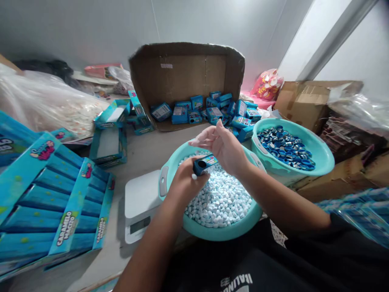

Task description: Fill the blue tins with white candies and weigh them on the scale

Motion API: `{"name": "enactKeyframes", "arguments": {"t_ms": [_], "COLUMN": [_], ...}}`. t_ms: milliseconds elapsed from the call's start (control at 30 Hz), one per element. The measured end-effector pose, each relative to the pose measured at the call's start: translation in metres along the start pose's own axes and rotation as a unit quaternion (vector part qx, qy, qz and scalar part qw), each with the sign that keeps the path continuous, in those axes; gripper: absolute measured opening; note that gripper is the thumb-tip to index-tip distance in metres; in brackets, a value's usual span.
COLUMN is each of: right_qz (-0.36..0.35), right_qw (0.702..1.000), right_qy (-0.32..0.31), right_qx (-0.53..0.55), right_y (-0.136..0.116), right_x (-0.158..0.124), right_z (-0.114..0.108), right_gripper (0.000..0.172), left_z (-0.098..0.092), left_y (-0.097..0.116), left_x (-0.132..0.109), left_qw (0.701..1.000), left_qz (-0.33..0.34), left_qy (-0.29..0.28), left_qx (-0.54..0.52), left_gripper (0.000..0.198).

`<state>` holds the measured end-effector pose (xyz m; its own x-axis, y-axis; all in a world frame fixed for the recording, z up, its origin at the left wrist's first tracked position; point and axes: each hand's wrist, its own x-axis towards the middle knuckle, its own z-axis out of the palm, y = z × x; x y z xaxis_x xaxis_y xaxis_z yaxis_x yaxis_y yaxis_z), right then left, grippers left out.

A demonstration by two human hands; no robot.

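Note:
My left hand (187,178) is wrapped round a small blue box (208,163), tilted, with a round dark hole at its near end. A white candy (194,177) shows by that end. Just right of the box, my right hand (223,146) is raised with its palm turned toward it. Its fingers are extended and somewhat cupped; whether candies lie in the palm is hidden. Both hands are over a turquoise basin (225,234) full of small white and pale blue candies (223,198).
A white scale (141,194) sits left of the basin. Display trays of blue boxes (45,198) stand at left. Behind, a cardboard box (188,73) lies open among blue boxes. A second basin (323,156) at right holds blue caps (282,146).

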<state>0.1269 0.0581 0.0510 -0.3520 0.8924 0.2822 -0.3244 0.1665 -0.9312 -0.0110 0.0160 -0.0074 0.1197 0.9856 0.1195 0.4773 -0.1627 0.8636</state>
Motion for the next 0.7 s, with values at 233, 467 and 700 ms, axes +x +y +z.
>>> {"name": "enactKeyframes", "arguments": {"t_ms": [233, 467, 700], "right_qz": [0.123, 0.26, 0.414], "right_qw": [0.831, 0.7, 0.842], "right_qy": [-0.007, -0.255, -0.143], "right_qx": [-0.543, -0.614, -0.315], "right_y": [-0.006, 0.01, 0.019], "right_x": [-0.035, -0.07, -0.058], "right_z": [-0.066, -0.055, -0.039], "right_gripper": [0.041, 0.094, 0.064], "left_z": [0.002, -0.001, -0.002], "left_y": [-0.01, -0.005, -0.003], "left_x": [0.002, -0.001, 0.003], "left_qw": [0.999, 0.995, 0.997], "left_qz": [-0.018, 0.003, -0.012], "left_qy": [0.02, 0.065, 0.067], "left_qx": [-0.043, -0.079, -0.033], "left_gripper": [0.052, 0.045, 0.044]}}
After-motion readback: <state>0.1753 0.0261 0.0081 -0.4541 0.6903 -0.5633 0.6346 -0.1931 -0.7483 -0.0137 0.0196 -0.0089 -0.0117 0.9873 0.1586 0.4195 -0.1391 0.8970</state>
